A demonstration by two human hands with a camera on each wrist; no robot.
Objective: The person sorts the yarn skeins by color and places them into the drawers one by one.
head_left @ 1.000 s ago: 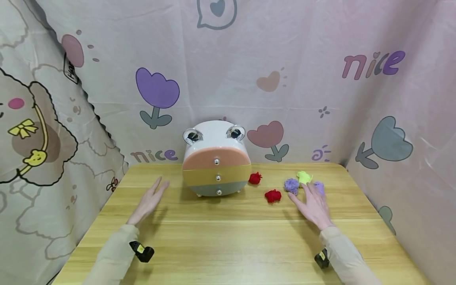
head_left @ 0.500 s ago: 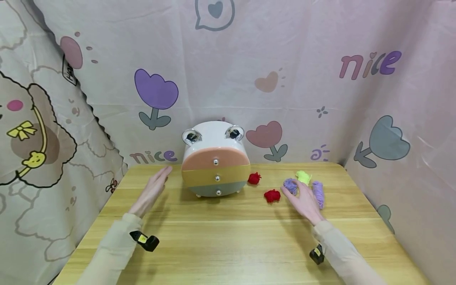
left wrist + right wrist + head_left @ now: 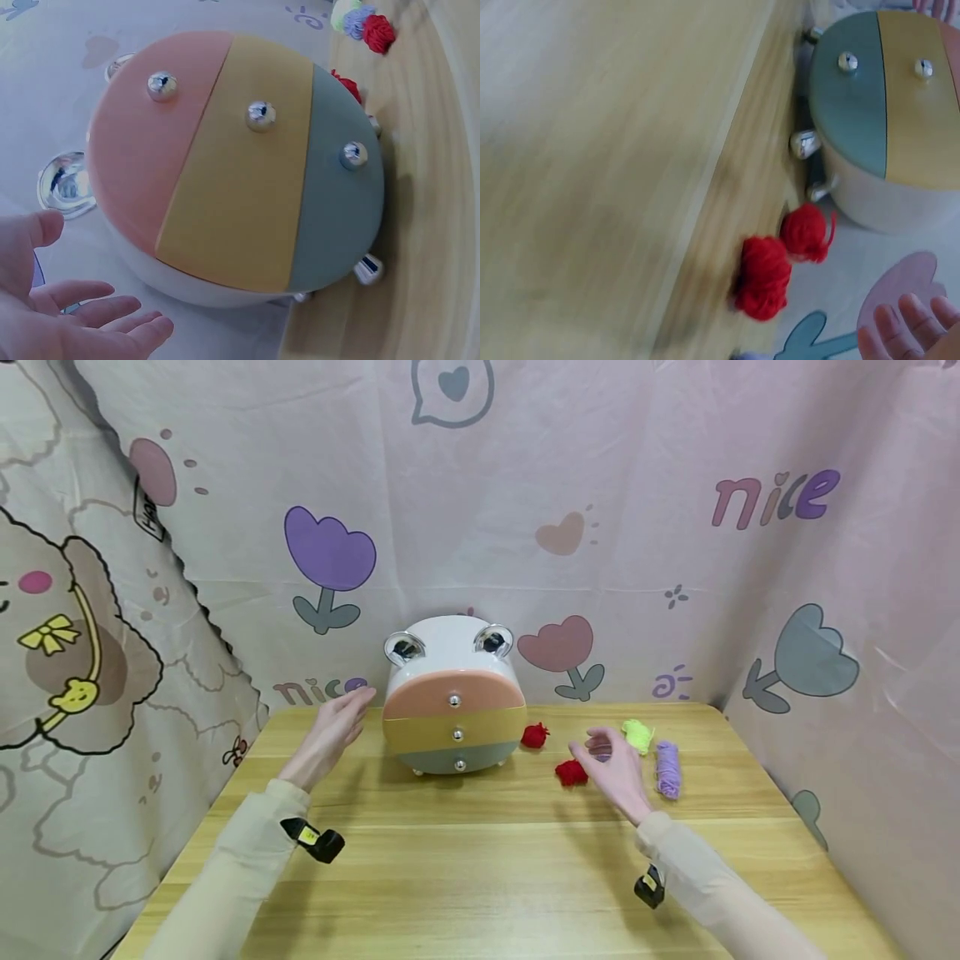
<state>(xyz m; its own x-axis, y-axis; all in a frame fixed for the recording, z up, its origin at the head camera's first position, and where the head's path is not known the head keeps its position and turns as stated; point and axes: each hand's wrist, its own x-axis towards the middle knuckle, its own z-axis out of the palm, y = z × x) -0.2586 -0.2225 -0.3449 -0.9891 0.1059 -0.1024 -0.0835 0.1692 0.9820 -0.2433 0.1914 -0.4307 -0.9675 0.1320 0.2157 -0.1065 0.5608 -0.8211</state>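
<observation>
Just left of a frog-shaped box (image 3: 455, 718) with three coloured drawer fronts, my left hand (image 3: 330, 735) is raised, fingers extended, touching nothing. In the left wrist view that hand (image 3: 82, 315) lies below the box's pink drawer front (image 3: 161, 142). My right hand (image 3: 618, 777) hovers over the yarn with fingers slightly bent, partly hiding a purple ball. A red yarn bundle (image 3: 572, 772) lies left of its thumb, another red one (image 3: 535, 736) beside the box. The right wrist view shows its spread fingers (image 3: 907, 330) holding nothing.
Right of my right hand lie a green yarn bundle (image 3: 637, 735) and a purple yarn roll (image 3: 668, 770) on the wooden table (image 3: 465, 877). A patterned curtain (image 3: 465, 510) hangs behind the table and along both sides.
My left hand has moved up and right, closer to the box. My right hand has moved left, from over the green and purple yarn towards the front red bundle, uncovering the purple roll.
</observation>
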